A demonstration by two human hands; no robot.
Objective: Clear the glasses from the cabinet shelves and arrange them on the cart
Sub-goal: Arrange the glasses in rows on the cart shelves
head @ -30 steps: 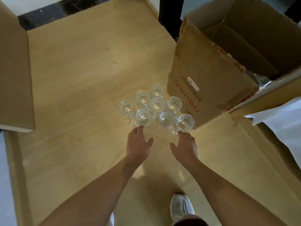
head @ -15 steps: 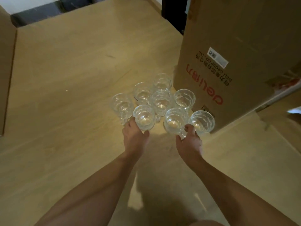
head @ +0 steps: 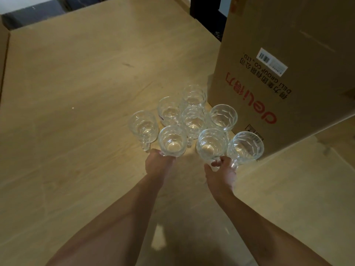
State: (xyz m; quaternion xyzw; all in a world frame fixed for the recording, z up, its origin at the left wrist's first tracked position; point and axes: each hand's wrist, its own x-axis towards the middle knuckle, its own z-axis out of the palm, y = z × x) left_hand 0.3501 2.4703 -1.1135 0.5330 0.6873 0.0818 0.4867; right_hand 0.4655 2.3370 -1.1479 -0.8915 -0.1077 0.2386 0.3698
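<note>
**Inspector:** Report hand states and the relation governing the next move.

**Operator:** I see the left hand [head: 158, 166] at the near side of the front-left glass [head: 172, 141], its fingers curled at the handle; I take it to be gripping. The glass lies at twelve o'clock from that hand, touching it. The right hand [head: 221, 173] has a finger hooked through the handle of the front-centre glass [head: 211, 145], so it grips that one. It may also be catching the handle of the front-right glass [head: 245, 146], at its one o'clock; I cannot tell.

**Inspector:** Long axes?

**Operator:** All stand upright, mouths up, handles mostly turned towards six o'clock, towards me. In my judgement the lift is straight up, each hand taking the glass nearest it.

**Inspector:** Count.

**Operator:** Eight glasses on the wooden surface [head: 76, 93]. Three in the front row, as named. One outlier [head: 143, 124] at ten o'clock from the left hand. Four behind: back-left [head: 169, 111], middle [head: 194, 120], back-centre [head: 194, 95], back-right [head: 222, 117]. They crowd together, several appearing to touch. One cardboard box [head: 278, 73] stands just beside the cluster at three o'clock.

**Inspector:** Risk?

**Operator:** I judge a tilted lift could knock a neighbour. No cart in view.
</note>
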